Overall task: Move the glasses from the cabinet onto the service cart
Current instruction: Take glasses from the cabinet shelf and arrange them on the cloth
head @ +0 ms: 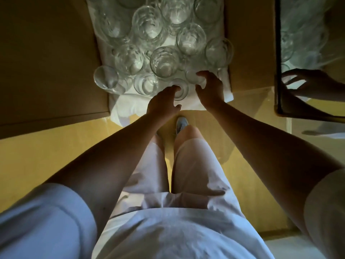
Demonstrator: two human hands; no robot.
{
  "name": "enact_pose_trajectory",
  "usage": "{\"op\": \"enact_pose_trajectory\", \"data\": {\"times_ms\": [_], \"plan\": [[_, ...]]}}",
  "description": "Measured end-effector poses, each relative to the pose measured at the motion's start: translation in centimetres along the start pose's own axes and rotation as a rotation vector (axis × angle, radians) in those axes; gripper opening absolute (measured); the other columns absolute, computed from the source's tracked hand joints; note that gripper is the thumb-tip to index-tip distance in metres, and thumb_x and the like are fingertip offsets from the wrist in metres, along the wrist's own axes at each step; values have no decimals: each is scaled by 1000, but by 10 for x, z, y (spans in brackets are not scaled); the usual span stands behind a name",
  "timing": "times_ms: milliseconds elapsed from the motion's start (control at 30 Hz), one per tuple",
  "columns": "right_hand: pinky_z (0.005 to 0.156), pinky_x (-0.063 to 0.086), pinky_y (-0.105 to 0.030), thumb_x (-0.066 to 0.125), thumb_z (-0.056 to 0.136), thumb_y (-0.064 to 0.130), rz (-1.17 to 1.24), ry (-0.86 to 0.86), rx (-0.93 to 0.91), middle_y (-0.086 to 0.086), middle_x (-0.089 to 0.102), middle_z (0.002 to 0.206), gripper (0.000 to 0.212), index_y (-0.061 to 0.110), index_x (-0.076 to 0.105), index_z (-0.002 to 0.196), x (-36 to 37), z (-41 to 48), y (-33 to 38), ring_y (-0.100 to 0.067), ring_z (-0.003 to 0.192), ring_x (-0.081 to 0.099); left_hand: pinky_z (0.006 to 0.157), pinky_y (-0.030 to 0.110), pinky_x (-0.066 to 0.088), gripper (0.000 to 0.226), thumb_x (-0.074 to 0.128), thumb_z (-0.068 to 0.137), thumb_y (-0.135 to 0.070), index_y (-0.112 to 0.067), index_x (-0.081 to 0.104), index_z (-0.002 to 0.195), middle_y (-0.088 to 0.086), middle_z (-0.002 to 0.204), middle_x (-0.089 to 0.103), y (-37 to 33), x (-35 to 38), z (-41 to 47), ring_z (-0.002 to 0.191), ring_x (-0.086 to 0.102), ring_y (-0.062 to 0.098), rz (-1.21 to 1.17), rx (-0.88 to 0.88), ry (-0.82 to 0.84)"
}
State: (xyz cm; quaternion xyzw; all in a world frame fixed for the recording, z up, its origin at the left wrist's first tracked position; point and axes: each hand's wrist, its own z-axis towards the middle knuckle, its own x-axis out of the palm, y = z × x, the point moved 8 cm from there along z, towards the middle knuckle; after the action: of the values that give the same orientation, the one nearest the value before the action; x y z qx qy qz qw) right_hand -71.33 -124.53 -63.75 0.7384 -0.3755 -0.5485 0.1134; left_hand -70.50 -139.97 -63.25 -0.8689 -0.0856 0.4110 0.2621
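White cloth [127, 107] front edge: left hand [164, 101] curled round glass [180, 90] | right hand [211, 86] round neighbouring glass [192, 77] | fragile, slick — grip sidewalls.

Dim back-of-house glass storage, restaurant or hotel style: dozens of clear glasses [164, 60] crowd a white cloth [127, 107] edge to edge inside a brown wooden cabinet [46, 53], a mirror [308, 34] at right, yellow floor [46, 156] below.
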Motion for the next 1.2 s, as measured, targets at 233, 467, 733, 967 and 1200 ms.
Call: {"op": "enact_pose_trajectory", "data": {"times_ms": [233, 467, 733, 967, 1200], "plan": [[86, 47, -33, 56, 93, 18, -273, 38, -151, 0, 59, 124, 24, 16, 64, 116, 15, 11, -5, -23, 114, 53, 90, 35, 47, 38, 59, 90, -32, -28, 56, 127, -4, 126, 61, 6, 13, 21, 114, 57, 21, 122, 19, -37], [80, 40, -22, 58, 91, 12, -157, 3, -156, -15, 61, 109, 19, 2, 68, 103, 15, 18, -5, -27, 98, 61, 87, 34, 50, 22, 59, 90, -28, -23, 73, 106, 0, 106, 72, 7, 10, 25, 105, 62, 21, 70, -15, -34], [80, 49, -30, 62, 89, 12, -66, -14, -118, -14, 64, 101, 15, 1, 70, 95, -6, -5, 15, -26, 90, 63, 79, 38, 54, 16, 63, 81, -16, -19, 77, 89, 9, 93, 73, -10, -13, -2, 90, 66, 27, -12, -12, 29], [79, 48, -28, 59, 91, 15, -78, -35, -136, -12, 65, 99, 15, 5, 70, 94, -55, -27, 65, -22, 88, 63, 80, 34, 54, 15, 62, 84, -20, -22, 77, 87, 1, 93, 73, -42, -69, -43, 93, 66, 21, 18, -10, 19], [71, 40, -27, 53, 85, 11, -137, -124, -179, -15, 66, 86, 19, 12, 67, 73, -113, -29, 146, -29, 85, 63, 87, 27, 51, 13, 65, 82, -31, -31, 76, 90, -10, 98, 73, -47, -151, -73, 101, 64, 11, -120, -133, -43]]}}
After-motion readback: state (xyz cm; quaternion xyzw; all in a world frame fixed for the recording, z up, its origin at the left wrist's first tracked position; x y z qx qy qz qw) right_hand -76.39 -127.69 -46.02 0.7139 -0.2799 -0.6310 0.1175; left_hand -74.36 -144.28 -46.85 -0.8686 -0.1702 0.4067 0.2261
